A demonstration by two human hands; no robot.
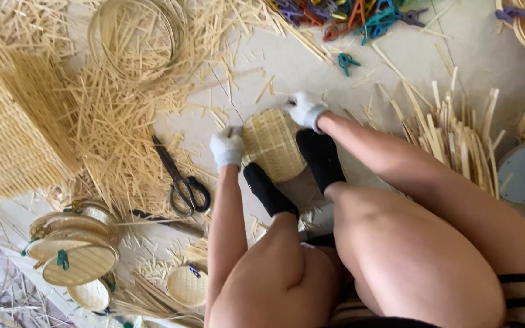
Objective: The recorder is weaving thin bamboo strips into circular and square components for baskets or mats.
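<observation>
mid-trim/shaping step, i'd judge: round woven bamboo mat [273, 144] flat on the floor [311, 61] by the black-socked feet, white-gloved left hand [226, 147] and right hand [304, 109] pinching opposite rims; next needs black scissors [183, 182].

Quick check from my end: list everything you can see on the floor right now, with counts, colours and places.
Woven bamboo disc: one, tan, centre, pinned under both feet.
Scissors: one, black, left of the disc.
Bamboo strips: many, pale yellow, scattered left.
Bamboo hoop: one, tan, top left.
Woven mats: a stack, tan, far left.
Clamped discs: several, tan, lower left.
Clips: a heap, mixed colours, top.
Splints: a bundle, tan, right.
Left hand: white glove, on the disc's left edge.
Right hand: white glove, on its top edge.
</observation>
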